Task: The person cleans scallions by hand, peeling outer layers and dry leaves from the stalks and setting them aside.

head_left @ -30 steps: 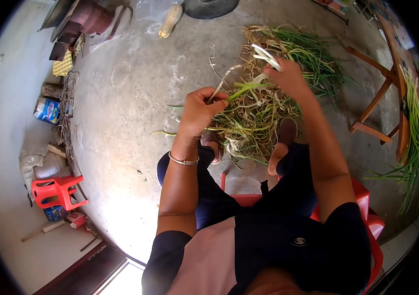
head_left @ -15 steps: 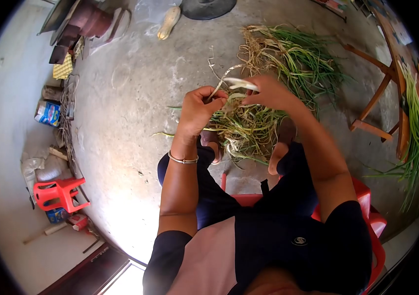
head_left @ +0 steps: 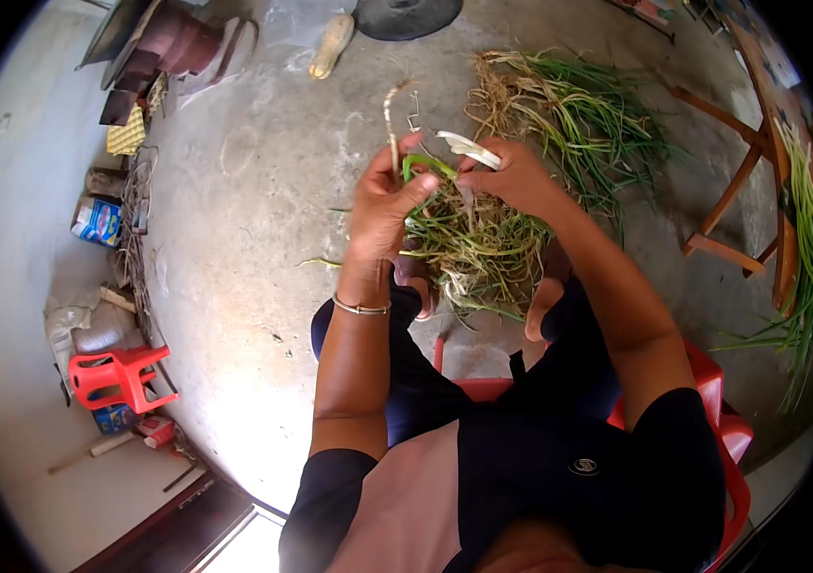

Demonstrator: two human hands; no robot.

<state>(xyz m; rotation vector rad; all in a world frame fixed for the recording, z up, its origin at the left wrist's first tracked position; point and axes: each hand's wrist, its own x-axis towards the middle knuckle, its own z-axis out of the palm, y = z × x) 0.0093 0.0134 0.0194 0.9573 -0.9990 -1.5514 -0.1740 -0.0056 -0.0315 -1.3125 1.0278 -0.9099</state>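
Both of my hands are raised over a heap of yellowed stalks and leaf scraps (head_left: 487, 248) on the floor between my feet. My left hand (head_left: 382, 205) is closed round a spring onion (head_left: 391, 124), its pale stem pointing up with thin roots at the tip. A bent green leaf (head_left: 430, 162) spans the gap between my hands. My right hand (head_left: 519, 180) is closed too, with white peeled stems (head_left: 468, 149) sticking out past its fingers. Its fingertips pinch near the leaf's end, where a limp pale strip hangs down.
A bundle of green onions (head_left: 578, 110) with brown roots lies beyond the heap. More green onions (head_left: 802, 229) hang by a wooden stand (head_left: 745, 191) on the right. A squash (head_left: 332, 46) and a black round lid (head_left: 408, 17) are farther off. At left is a red plastic chair (head_left: 120, 377).
The spring onion in my left hand has swung from slanting right to nearly upright. A green leaf now shows bent between my hands. My right hand has shifted slightly, still holding the white stems.
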